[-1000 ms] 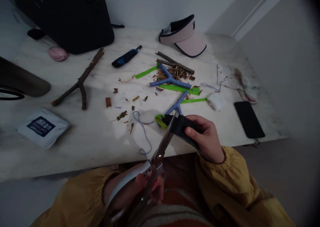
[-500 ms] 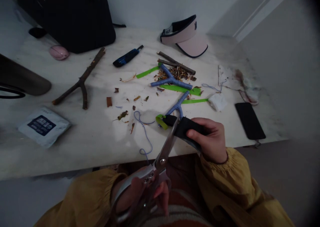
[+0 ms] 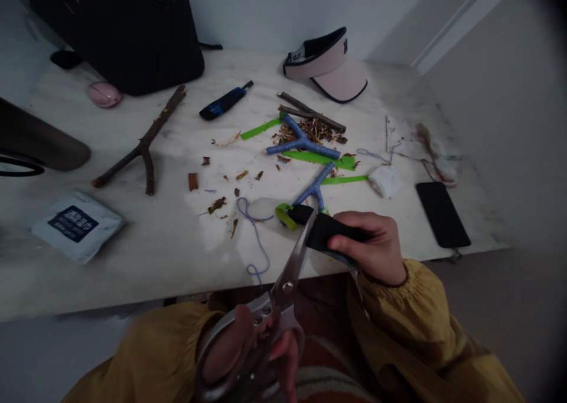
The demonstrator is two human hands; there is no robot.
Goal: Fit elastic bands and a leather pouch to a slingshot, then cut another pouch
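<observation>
My left hand grips the handles of large metal scissors, whose blades point up and right. The blade tips meet a black strip of material that my right hand pinches and holds over the table's front edge. The strip's far end lies next to a green tape loop and a blue-wrapped forked stick. A blue thread curls on the table just left of the blades.
On the white table lie a second blue forked stick on green strips, bark scraps, a bare forked branch, a blue utility knife, a visor cap, a black phone, a wipes packet and a black bag.
The scissor handles have drawn closer to me and their blades have closed further on the black strip. My right hand has shifted slightly right with the strip.
</observation>
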